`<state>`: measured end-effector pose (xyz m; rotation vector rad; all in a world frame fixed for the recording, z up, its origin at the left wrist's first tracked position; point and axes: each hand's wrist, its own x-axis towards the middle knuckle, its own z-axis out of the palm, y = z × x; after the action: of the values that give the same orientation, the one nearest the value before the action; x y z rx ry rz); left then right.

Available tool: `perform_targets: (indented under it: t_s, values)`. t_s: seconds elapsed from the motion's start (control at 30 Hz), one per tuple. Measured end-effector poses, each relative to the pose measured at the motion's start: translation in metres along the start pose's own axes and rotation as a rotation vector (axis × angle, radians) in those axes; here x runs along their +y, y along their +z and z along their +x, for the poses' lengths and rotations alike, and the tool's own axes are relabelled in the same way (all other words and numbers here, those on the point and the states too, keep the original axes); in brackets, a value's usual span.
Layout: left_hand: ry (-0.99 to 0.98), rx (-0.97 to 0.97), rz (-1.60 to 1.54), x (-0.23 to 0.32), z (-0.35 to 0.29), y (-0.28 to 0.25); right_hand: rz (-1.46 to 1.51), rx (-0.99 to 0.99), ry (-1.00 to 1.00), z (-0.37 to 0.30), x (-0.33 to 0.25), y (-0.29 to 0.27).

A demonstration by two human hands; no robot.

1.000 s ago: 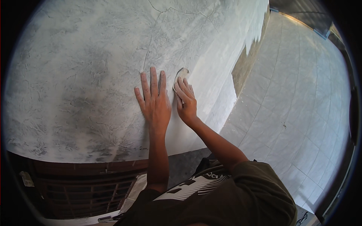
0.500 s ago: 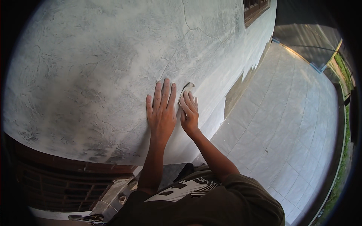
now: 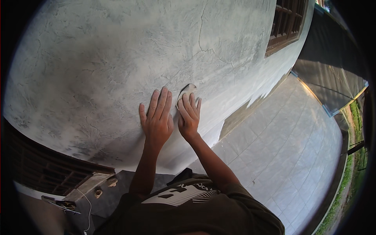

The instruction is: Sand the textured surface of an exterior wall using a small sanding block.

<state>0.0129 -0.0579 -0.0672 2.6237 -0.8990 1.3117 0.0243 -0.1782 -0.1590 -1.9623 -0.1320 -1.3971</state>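
Observation:
My left hand [image 3: 157,123] lies on the grey-white plastered wall [image 3: 98,78], fingers stretched out and pointing up it, the little finger apart from the others. Nothing shows in it. Just to its right, my right hand [image 3: 189,117] presses a curled piece of sandpaper [image 3: 189,88] against the same wall. The pale sheet sticks out past the fingertips, and its upper edge bends away from the surface with a dark line below. Most of the sheet is hidden under my fingers. A thin crack [image 3: 201,35] runs down the plaster above both hands.
A brown-framed window [image 3: 288,23] is set in the wall at upper right. Grey floor tiles [image 3: 274,156] stretch along the wall's foot on the right, up to a dark sheet screen [image 3: 329,58]. At lower left are a dark wooden grille [image 3: 51,168] and a white cable [image 3: 90,213].
The view has shifted, bringing more of the window into sight. Against the crack, both hands have moved up the wall and a little left, the sandpaper with the right one.

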Motion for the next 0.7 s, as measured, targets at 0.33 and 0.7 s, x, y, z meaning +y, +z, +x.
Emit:
perform_targets:
  t_s: [0.33,0.7]
  values:
    - [-0.11,0.212,0.179,0.009,0.024,0.014,0.013,-0.192,-0.182,-0.02,0.041,-0.018]
    - [-0.133,0.311,0.273,0.01,0.028,0.02,0.053,-0.172,-0.286,-0.001,0.043,-0.022]
